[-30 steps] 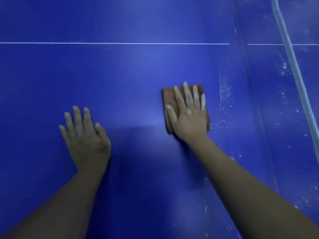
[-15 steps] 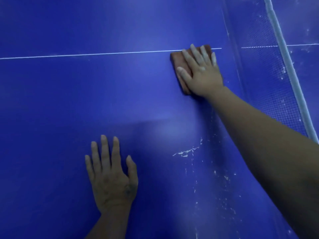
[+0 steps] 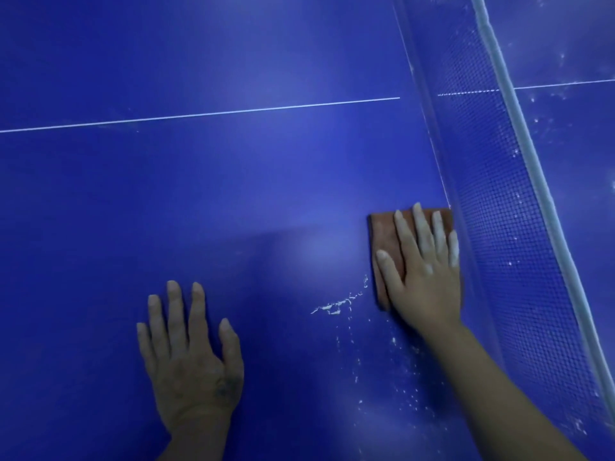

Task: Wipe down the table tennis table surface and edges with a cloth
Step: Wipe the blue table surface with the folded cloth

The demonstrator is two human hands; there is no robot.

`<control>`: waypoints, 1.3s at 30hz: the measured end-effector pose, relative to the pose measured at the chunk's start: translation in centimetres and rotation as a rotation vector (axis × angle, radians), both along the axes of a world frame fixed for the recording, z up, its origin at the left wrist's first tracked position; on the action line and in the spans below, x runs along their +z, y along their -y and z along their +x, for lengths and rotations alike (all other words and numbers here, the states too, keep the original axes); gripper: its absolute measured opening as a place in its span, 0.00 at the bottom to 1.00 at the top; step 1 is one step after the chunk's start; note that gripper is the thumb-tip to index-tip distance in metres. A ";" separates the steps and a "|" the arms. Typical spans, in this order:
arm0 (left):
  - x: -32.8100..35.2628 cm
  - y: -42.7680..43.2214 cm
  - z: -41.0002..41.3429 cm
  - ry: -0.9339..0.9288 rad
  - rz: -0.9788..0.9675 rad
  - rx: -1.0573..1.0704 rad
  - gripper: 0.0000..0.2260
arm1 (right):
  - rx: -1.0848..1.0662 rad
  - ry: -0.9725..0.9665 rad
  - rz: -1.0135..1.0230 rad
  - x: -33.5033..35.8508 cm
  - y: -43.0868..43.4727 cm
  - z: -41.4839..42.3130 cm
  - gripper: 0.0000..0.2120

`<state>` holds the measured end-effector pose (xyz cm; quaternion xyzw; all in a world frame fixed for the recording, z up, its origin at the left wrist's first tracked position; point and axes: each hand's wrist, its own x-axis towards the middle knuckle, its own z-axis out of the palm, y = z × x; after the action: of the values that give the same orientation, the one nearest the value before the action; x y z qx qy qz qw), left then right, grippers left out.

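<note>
We see the cloth (image 3: 386,241), a folded rust-brown rectangle, lying flat on the blue table surface (image 3: 233,194) right at the foot of the net (image 3: 499,227). Its far corner on the net side looks to touch the net's base. The long axis runs approx. parallel to the net, i.e. away from us. The short far edge points toward the white centre line (image 3: 199,114), which lies well beyond it.

The right hand (image 3: 422,277) lies palm-down on top w/ fingers straight and a bit spread, thumb out on the side away from the net. It's pressing, not gripping. It hides the cloth's near part, so we can't make out that edge. The mesh rises just beside the little finger, w/ the net's white top band (image 3: 519,128) above it, so the net walls off that side.

The left hand (image 3: 189,354) is flat on the table, fingers straight, holding nothing, well away from the net and nearer us than the cloth.

White residue (image 3: 336,306) streaks the surface btw. the hands, just off the cloth's near corner. More specks scatter along the net's foot closer to us, and some show on the half beyond the net.
</note>
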<state>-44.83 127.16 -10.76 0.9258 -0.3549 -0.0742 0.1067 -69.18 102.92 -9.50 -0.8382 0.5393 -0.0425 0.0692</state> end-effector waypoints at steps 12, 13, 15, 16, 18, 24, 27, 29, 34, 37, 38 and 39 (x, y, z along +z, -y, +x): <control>0.8 0.5 -0.3 -0.015 0.040 0.012 0.32 | 0.083 0.047 0.042 0.3 14.2 6.4 0.34; 0.8 0.5 -0.3 -0.014 0.037 0.011 0.32 | 0.074 0.048 0.044 0.3 14.5 6.5 0.34; 0.8 0.4 -0.2 -0.011 0.024 0.011 0.32 | 0.070 0.052 0.025 0.1 13.6 5.8 0.34; 0.8 0.4 -0.3 -0.010 0.013 0.009 0.32 | 0.071 0.055 0.008 0.0 12.5 5.1 0.33; 0.9 0.4 -0.3 -0.010 0.006 0.007 0.32 | 0.071 0.061 -0.023 -0.2 9.6 2.9 0.33; 1.1 0.6 -0.4 -0.025 0.039 0.021 0.32 | 0.057 0.046 0.017 -0.2 -1.2 -5.6 0.33; 1.1 0.7 -0.4 -0.022 0.039 0.020 0.32 | 0.077 0.027 0.062 -0.2 -4.8 -7.5 0.34; 1.1 0.6 -0.4 -0.017 0.026 0.015 0.32 | 0.090 0.018 0.063 -0.2 -4.9 -7.2 0.34; 0.9 0.6 -0.4 -0.013 0.019 0.017 0.32 | 0.076 0.063 -0.005 -0.4 1.8 -2.3 0.33; 0.6 0.4 -0.3 0.011 0.007 0.001 0.31 | -0.002 0.066 -0.024 -0.5 6.8 2.8 0.33; 0.5 0.3 -0.2 0.024 0.001 -0.003 0.31 | -0.023 0.070 -0.024 -0.5 7.7 4.5 0.32; 0.4 0.2 -0.2 0.035 -0.007 -0.006 0.31 | -0.038 0.073 -0.025 -0.5 7.9 6.0 0.33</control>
<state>-45.05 126.97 -10.41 0.9255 -0.3599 -0.0568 0.1033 -63.14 95.05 -9.98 -0.8265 0.5516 -0.0811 0.0777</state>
